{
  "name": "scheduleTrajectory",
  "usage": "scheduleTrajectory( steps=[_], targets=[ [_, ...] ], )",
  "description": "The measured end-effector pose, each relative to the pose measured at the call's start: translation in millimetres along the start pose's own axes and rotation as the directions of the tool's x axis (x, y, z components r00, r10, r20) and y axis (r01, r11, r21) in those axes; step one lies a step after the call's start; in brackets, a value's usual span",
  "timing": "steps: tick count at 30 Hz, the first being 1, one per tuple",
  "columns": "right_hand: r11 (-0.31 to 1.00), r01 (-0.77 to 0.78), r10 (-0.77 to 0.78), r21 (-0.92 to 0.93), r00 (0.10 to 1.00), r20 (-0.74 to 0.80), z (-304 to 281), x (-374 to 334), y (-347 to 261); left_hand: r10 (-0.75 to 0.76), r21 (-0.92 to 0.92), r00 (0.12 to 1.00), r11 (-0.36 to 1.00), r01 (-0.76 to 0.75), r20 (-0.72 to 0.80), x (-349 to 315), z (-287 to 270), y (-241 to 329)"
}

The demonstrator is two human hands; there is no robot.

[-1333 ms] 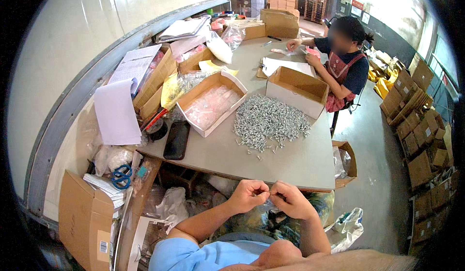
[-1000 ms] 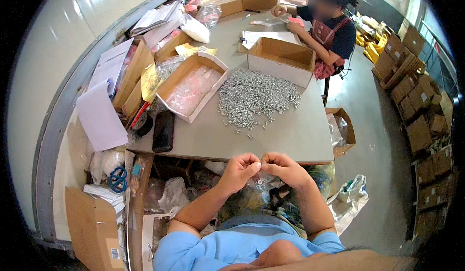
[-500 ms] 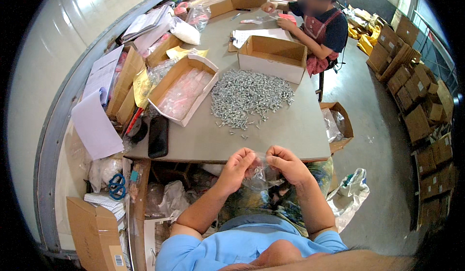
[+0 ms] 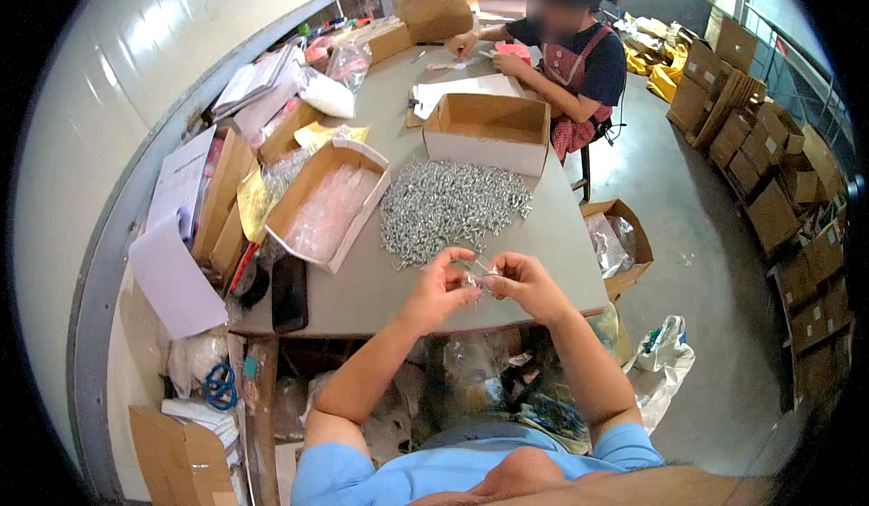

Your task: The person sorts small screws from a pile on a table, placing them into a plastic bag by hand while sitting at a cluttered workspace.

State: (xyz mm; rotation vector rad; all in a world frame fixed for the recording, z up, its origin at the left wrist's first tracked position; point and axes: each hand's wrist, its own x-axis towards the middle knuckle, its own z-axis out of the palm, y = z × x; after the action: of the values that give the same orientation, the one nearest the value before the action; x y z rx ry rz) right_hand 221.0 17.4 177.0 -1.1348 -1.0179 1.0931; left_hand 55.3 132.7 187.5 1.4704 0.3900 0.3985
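Observation:
Close together above the table's near edge are my left hand (image 4: pixel 436 296) and my right hand (image 4: pixel 529 287). A small clear plastic bag (image 4: pixel 477 281) is between them, crumpled and partly hidden by my fingers. Thumb and forefinger of my right hand pinch it. On its other side, my left hand curls its fingers and thumb round the bag. Small shiny metal pieces seem to be in it, too blurred to make out. Just beyond my hands, a heap of small silver screws (image 4: pixel 453 207) lies on the grey table (image 4: pixel 371 293).
Left of the screws stands a white carton (image 4: pixel 330 251) of clear bags; behind them is an open white-sided box (image 4: pixel 489 144). A dark phone (image 4: pixel 290 292) lies near the front left. Across the table sits a co-worker (image 4: pixel 579 62). Cardboard boxes (image 4: pixel 769 207) line the right side.
My hands have moved forward from in front of the table edge to over the tabletop, nearer the screws. The bag, earlier hanging spread between them, is now bunched up.

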Motion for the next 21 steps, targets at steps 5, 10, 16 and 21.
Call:
scheduleTrajectory(
  steps=[5, 10, 16, 21],
  targets=[
    [0.996, -0.03, 0.037, 0.09, 0.996, -0.078, -15.5, 30.9, -6.6, 0.057, -0.102, 0.998, 0.993, -0.059, -0.026, 33.7, -25.4, 17.5],
    [0.926, -0.121, 0.156, 0.357, 0.985, -0.07, -12.4, 71.2, -26.5, 0.067, -0.172, 0.994, 0.982, -0.082, -0.088, 69.5, -48.9, 26.7],
    [0.969, -0.157, 0.163, 0.19, 0.987, -0.015, -13.2, 126.4, -23.2, 0.051, -0.28, 0.969, 0.952, -0.12, -0.24, 90.4, -78.0, 7.7],
    [0.95, -0.214, 0.222, 0.226, 0.975, -0.009, -13.6, 126.0, -9.4, -0.081, -0.409, 0.981, 0.913, 0.003, -0.174, 81.5, -73.8, -0.5]
  ],
)
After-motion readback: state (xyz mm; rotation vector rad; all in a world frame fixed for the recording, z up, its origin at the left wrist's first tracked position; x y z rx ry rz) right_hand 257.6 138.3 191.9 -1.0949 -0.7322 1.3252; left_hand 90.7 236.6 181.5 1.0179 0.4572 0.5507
